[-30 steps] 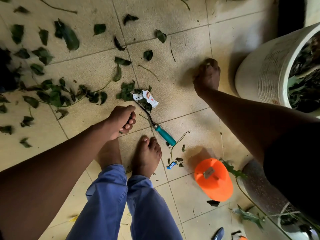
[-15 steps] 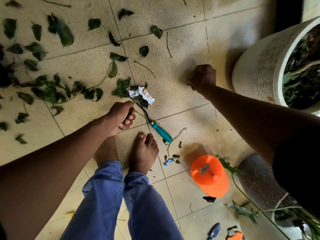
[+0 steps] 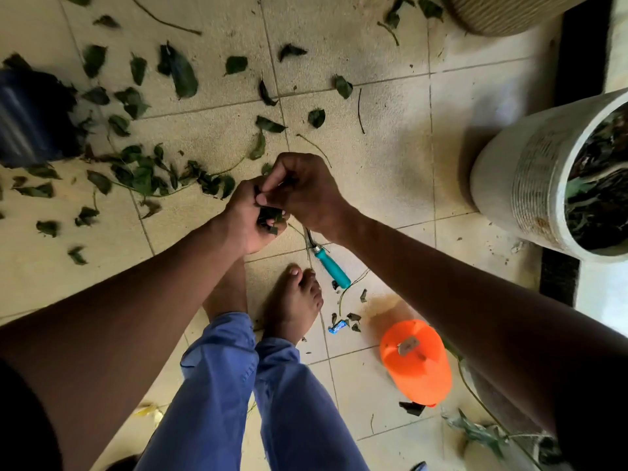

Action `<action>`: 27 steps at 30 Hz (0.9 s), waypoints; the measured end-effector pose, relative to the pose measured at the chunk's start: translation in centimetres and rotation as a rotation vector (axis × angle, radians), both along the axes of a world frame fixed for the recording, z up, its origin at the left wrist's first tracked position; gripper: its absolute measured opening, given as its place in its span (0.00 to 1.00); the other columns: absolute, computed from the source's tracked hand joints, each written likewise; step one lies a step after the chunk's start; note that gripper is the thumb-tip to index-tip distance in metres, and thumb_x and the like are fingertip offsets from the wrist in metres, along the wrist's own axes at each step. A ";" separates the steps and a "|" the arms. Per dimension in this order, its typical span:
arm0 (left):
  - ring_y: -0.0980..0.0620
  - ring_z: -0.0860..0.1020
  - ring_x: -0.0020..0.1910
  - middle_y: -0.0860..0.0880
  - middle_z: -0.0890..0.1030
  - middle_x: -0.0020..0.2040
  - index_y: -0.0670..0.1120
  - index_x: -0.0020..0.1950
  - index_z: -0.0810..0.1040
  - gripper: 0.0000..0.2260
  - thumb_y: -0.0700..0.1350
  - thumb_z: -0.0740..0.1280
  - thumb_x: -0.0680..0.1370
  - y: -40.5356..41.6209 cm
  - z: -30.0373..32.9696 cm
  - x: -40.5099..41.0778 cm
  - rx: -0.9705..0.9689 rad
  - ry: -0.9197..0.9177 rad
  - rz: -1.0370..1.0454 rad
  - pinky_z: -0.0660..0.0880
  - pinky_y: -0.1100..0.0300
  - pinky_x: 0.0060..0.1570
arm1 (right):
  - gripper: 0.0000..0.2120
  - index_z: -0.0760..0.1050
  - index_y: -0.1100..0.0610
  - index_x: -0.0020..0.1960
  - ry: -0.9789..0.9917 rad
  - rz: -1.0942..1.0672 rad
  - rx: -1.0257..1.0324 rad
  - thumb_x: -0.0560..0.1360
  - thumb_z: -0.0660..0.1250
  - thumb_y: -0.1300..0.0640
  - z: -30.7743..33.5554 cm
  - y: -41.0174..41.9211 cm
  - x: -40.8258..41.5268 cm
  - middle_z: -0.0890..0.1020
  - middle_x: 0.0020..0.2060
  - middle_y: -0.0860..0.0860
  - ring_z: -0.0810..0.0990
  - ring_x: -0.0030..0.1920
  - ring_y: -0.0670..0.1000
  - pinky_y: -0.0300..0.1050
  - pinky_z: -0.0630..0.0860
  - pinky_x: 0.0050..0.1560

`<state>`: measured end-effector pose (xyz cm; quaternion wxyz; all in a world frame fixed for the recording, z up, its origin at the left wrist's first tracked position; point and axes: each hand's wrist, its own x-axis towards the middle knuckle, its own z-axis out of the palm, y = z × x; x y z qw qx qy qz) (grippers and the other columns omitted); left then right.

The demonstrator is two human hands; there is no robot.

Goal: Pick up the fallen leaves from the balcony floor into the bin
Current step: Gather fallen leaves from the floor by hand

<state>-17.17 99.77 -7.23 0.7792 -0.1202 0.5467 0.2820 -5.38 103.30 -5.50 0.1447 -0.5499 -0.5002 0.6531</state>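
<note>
Dark green fallen leaves [image 3: 183, 74] lie scattered over the beige tiled floor [image 3: 390, 171], thickest in a tangle on a stem [image 3: 146, 175] at the left. My left hand [image 3: 249, 215] is curled round a small bunch of leaves [image 3: 268, 217] in the middle of the view. My right hand [image 3: 306, 192] meets it from the right, its fingertips pinching leaves at the left hand's grip. A white round bin [image 3: 530, 185] holding leaves stands at the right edge.
A dark blue container [image 3: 30, 117] stands at the left edge. A teal-handled tool [image 3: 331, 266] lies just below my hands, by my bare feet [image 3: 292, 300]. An orange cap [image 3: 416, 365] and a small wrapper [image 3: 338, 326] lie lower right. A ribbed pot [image 3: 503, 11] stands at the top.
My right hand has come from the floor near the bin over to my left hand. Both hands now meet over the leaves; the left one holds a bunch.
</note>
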 end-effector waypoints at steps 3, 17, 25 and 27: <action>0.57 0.71 0.32 0.52 0.72 0.32 0.50 0.31 0.76 0.20 0.44 0.55 0.82 -0.2 -0.3 -0.7 -0.045 0.003 0.065 0.65 0.65 0.34 | 0.12 0.78 0.49 0.36 -0.211 0.103 0.115 0.66 0.80 0.61 -0.1 -0.3 -1.2 0.82 0.34 0.42 0.82 0.40 0.45 0.52 0.81 0.47; 0.56 0.65 0.28 0.52 0.68 0.29 0.50 0.33 0.72 0.14 0.47 0.60 0.79 -0.9 -1.1 -2.4 -0.219 0.122 0.093 0.59 0.64 0.31 | 0.07 0.83 0.56 0.48 -0.307 0.822 0.899 0.76 0.68 0.54 -1.0 -0.7 -1.5 0.80 0.43 0.53 0.77 0.45 0.56 0.53 0.75 0.47; 0.58 0.59 0.20 0.54 0.61 0.25 0.52 0.28 0.63 0.21 0.48 0.60 0.82 -0.7 -3.0 -5.8 -0.235 -0.067 0.181 0.53 0.67 0.15 | 0.18 0.76 0.54 0.67 -0.766 0.271 0.626 0.78 0.64 0.52 -6.0 6.7 3.0 0.79 0.63 0.55 0.76 0.65 0.58 0.44 0.72 0.61; 0.58 0.59 0.19 0.54 0.61 0.25 0.52 0.28 0.64 0.21 0.49 0.61 0.82 -0.8 -3.0 -6.1 -0.224 -0.066 0.115 0.53 0.67 0.15 | 0.28 0.67 0.53 0.75 -0.941 0.298 0.509 0.78 0.67 0.47 -7.4 9.0 4.3 0.68 0.73 0.60 0.67 0.73 0.63 0.49 0.69 0.66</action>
